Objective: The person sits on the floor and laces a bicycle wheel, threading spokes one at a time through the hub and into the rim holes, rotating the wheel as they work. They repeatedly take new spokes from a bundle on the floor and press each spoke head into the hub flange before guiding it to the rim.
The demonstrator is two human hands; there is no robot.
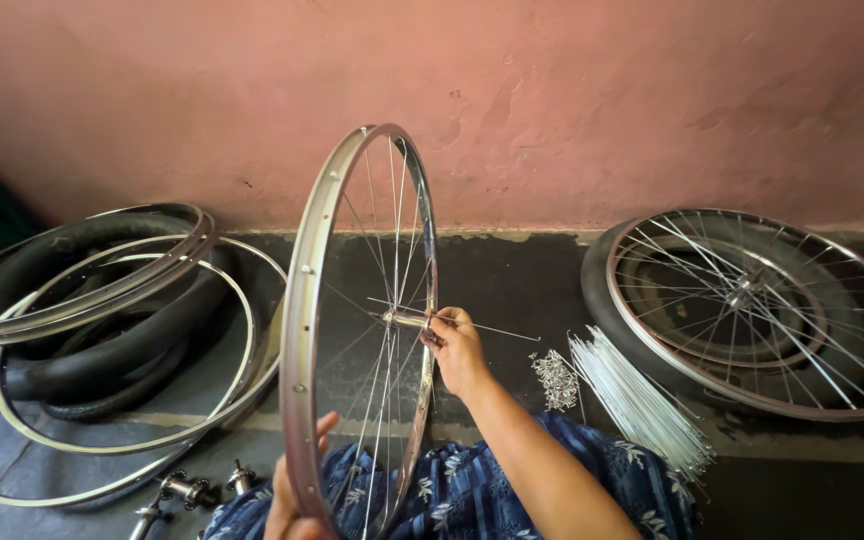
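Note:
A silver bicycle wheel rim (pixel 304 300) stands upright on edge in front of me, partly laced with thin spokes that run to a metal hub (pixel 404 319) at its middle. My left hand (pixel 290 500) grips the rim's lower edge and steadies it. My right hand (pixel 457 348) reaches in from the right and pinches a loose spoke (pixel 497 329) at the hub. The spoke sticks out to the right. My lap in blue patterned cloth (pixel 462 490) lies under the wheel.
Bare rims (pixel 102 290) and black tyres (pixel 142 340) are piled at the left. A bundle of loose spokes (pixel 637 400) and a heap of small nipples (pixel 555 380) lie on the dark floor at the right. A spoked wheel in a tyre (pixel 752 310) lies beyond. Spare hubs (pixel 187 490) sit at the lower left. A pink wall stands behind.

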